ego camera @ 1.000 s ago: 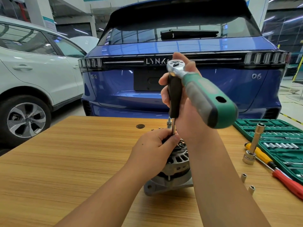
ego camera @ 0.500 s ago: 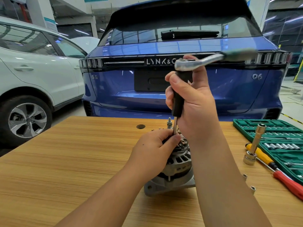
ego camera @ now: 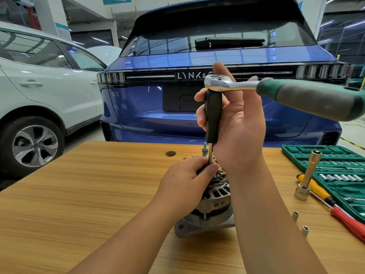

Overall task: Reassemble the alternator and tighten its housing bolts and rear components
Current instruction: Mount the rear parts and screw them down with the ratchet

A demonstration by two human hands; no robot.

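Swinging rightward, your ratchet handle (ego camera: 308,97) now overhangs the desk's (ego camera: 79,194) right edge; your right hand (ego camera: 237,123) grips the extension (ego camera: 213,115), left hand (ego camera: 185,180) pinching its shaft on the alternator (ego camera: 215,206).

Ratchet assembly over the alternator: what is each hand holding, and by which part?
The right hand grips the black handle of the extension driver under the ratchet head. The left hand pinches its thin metal shaft just above the alternator.
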